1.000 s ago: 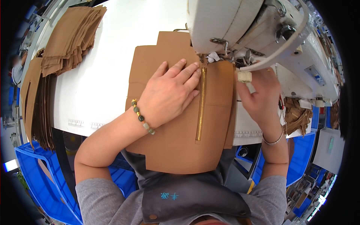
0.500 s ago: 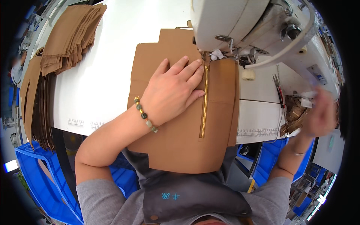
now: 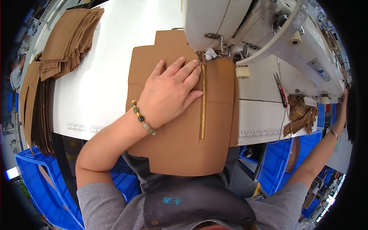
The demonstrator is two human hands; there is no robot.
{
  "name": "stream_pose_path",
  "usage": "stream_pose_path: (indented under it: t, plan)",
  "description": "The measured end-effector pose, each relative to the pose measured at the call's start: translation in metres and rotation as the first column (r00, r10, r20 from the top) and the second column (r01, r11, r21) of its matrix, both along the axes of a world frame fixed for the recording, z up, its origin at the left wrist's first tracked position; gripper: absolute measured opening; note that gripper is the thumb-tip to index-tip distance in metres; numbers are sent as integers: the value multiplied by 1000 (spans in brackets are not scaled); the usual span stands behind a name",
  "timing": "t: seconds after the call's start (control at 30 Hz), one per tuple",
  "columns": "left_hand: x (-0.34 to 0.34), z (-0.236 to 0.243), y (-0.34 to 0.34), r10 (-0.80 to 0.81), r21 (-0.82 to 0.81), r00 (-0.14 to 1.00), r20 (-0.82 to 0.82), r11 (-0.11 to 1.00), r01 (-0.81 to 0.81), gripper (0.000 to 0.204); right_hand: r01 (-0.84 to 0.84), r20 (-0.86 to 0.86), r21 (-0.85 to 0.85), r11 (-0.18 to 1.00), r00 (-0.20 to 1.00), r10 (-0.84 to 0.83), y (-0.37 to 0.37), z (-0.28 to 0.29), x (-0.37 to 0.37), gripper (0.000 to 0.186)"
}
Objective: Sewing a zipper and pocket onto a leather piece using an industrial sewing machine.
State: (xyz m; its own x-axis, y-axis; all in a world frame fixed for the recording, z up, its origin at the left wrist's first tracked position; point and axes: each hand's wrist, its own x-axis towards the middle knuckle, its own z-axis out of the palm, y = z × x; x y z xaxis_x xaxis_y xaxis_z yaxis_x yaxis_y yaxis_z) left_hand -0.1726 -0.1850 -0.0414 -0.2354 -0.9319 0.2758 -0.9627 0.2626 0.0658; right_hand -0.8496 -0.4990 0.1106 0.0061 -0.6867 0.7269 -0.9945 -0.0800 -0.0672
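Observation:
My left hand (image 3: 167,91) lies flat on a brown leather-like panel (image 3: 172,142), fingers spread, with the fingertips close to the sewing machine's needle area. Just right of the thumb, a gold zipper (image 3: 203,105) runs lengthwise through a slot in the panel. The panel's top end passes beside the head of the white sewing machine (image 3: 218,17), and its near end hangs over the table edge. My right hand (image 3: 343,102) reaches up at the far right, by the end of the machine; its fingers are mostly hidden.
Stacks of brown pieces (image 3: 71,42) lie at the left of the white table (image 3: 119,23). Red-handled scissors (image 3: 281,90) and brown scraps (image 3: 301,115) are right of the machine. Blue crates (image 3: 38,176) stand below the table on both sides.
My right hand has moved outward and up, from above the scraps to the machine's far right end. My left hand stays on the panel; the whole view has shifted slightly.

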Motion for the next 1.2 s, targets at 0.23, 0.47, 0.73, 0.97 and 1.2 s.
stream_pose_path:
  t: [0.23, 0.47, 0.73, 0.97, 1.2]
  plan:
    - [0, 0, 0, -2, -3, 1000, 2, 1000, 2, 55, -6, 159, 81, 997, 987, -7, 1, -33, -49, 52]
    - [0, 3, 0, 10, 6, 1000, 5, 1000, -10, 60, -277, 872, -243, 930, 358, 334, 2, -134, -26, 52]
    - [2, 2, 0, 0, 33, 1000, 6, 999, 0, 67, 87, 294, -243, 966, 956, -12, 104, -90, 105, 39]
    - [2, 7, -3, -12, 33, 1000, 19, 999, 12, 66, -703, 76, -301, 644, 656, 751, 195, -107, 308, 15]
    - [2, 8, -4, -20, 58, 1000, 11, 998, 20, 66, -849, 454, 142, 509, 513, 729, 194, -101, 433, 12]
